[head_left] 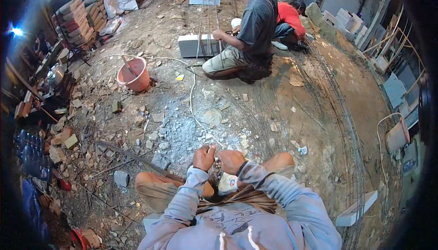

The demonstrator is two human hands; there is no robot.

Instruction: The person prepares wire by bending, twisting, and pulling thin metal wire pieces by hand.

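Note:
Both of my hands are close together in front of my crossed legs. My left hand [204,157] is closed, its fingers pressed together near a white cord [195,113] that runs over the ground. Just to its right, my right hand [230,161] is closed too, with a dark band at the wrist. A small pale thing shows between the two hands, too small to name. Beneath them lies a white item with a small logo [227,184], partly hidden by my right forearm. A bundle of thin dark rods [132,156] reaches toward my left leg.
A kneeling person [260,26] holds a rebar frame over a grey block [191,47]; another person in red [289,20] crouches behind. A pink bucket [137,79] stands ahead left. Long rebar [342,104] runs along the right, near a hanging bucket [398,136]. Rubble covers the left ground.

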